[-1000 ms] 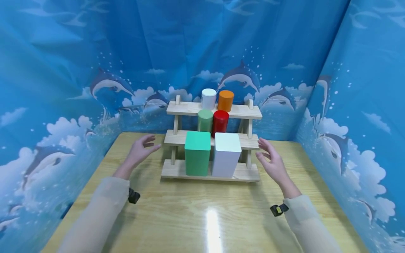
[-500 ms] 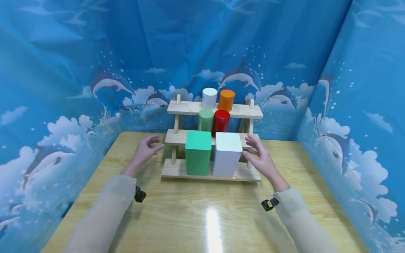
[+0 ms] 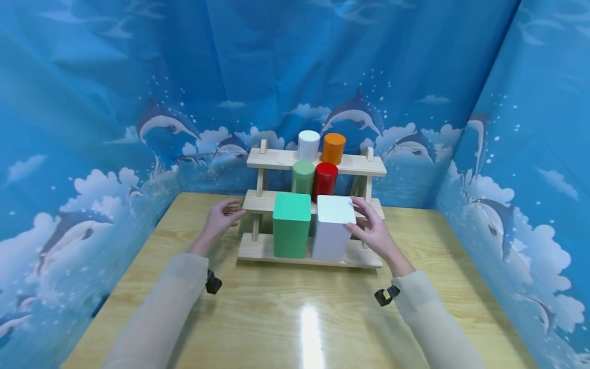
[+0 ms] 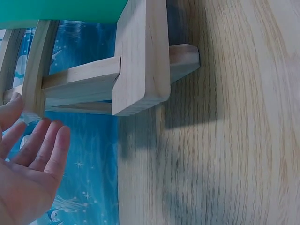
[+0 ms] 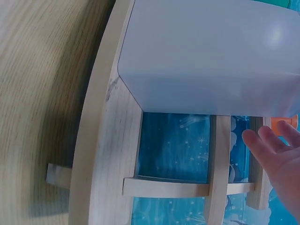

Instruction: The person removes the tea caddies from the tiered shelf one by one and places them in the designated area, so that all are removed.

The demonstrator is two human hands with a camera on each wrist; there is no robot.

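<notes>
A white rectangular box and a green rectangular box stand side by side on the lowest board of the wooden three-tier stand. At the white box's upper right corner is my right hand; in the head view its thumb overlaps the box's side. The right wrist view shows this hand's fingers stretched out next to the box's wall. Left of the stand, near the end of the middle board, my left hand holds nothing, its fingers lightly bent.
A light green can and a red can occupy the middle board. Above them, the top board carries a white can and an orange can. Blue dolphin-print curtain encloses the back and sides of the wooden table.
My right hand has come in leftward from beyond the stand's right end to the white box. The left hand has shifted slightly right, closer to the stand. The boxes have stayed on the stand.
</notes>
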